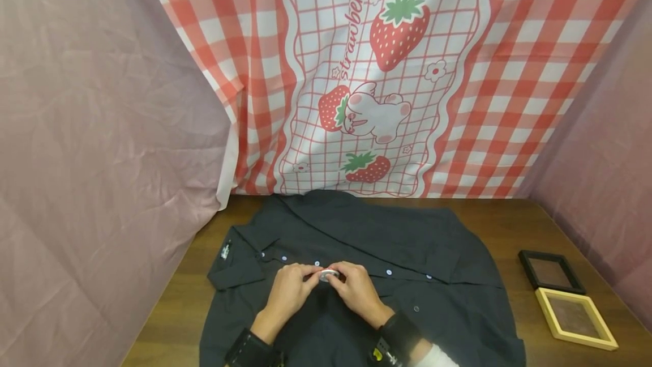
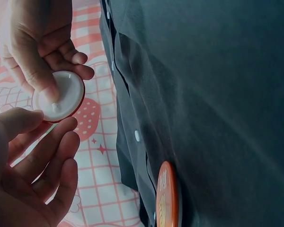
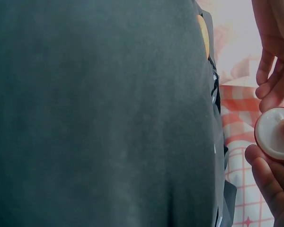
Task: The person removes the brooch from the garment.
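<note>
A round badge [image 1: 328, 274] is held between both hands over a dark shirt [image 1: 351, 231]. Its white back [image 2: 66, 90], with a small nub, and its red rim show in the left wrist view. My left hand [image 1: 291, 290] pinches the badge by its edge with thumb and fingers. On the other side my right hand [image 1: 356, 290] pinches it too, thumb laid on the white back. Another round badge, orange with lettering [image 2: 166, 196], shows edge-on at the shirt in the left wrist view. White buttons [image 1: 389, 272] run along the shirt's front.
A black frame [image 1: 530, 271] and a light wooden frame [image 1: 575, 336] lie on the brown table [image 1: 170, 304] at the right. Behind hangs a red-checked strawberry cloth [image 1: 356, 146]. Pink drapes [image 1: 112, 174] flank both sides.
</note>
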Demonstrator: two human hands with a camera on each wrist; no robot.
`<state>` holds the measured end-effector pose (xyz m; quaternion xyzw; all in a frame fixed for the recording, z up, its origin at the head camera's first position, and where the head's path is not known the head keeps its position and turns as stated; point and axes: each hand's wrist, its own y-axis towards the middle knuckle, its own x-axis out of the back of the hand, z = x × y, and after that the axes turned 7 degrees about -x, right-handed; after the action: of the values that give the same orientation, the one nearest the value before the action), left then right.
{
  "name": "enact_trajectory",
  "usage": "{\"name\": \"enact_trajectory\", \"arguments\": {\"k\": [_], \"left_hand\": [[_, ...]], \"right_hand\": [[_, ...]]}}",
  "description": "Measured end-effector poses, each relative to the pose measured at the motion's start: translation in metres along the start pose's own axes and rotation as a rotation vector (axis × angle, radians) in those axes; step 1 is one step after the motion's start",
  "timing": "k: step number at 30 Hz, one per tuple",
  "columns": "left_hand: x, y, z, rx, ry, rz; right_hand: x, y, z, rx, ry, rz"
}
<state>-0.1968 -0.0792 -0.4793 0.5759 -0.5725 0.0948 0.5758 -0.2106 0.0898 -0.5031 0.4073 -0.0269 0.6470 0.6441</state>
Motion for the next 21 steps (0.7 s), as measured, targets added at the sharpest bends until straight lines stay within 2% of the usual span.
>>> {"name": "enact_trajectory", "arguments": {"k": [11, 21], "left_hand": [[0.0019, 0.0007, 0.0033, 0.001, -0.022, 0.0], [0.0015, -0.0027, 0.0047, 0.052, -0.105, 0.007]], "right_hand": [[0.0006, 0.002, -0.0021, 0.016, 0.05, 0.034], [0.0019, 0.0026, -0.0027, 0.032, 0.068, 0.06]]}}
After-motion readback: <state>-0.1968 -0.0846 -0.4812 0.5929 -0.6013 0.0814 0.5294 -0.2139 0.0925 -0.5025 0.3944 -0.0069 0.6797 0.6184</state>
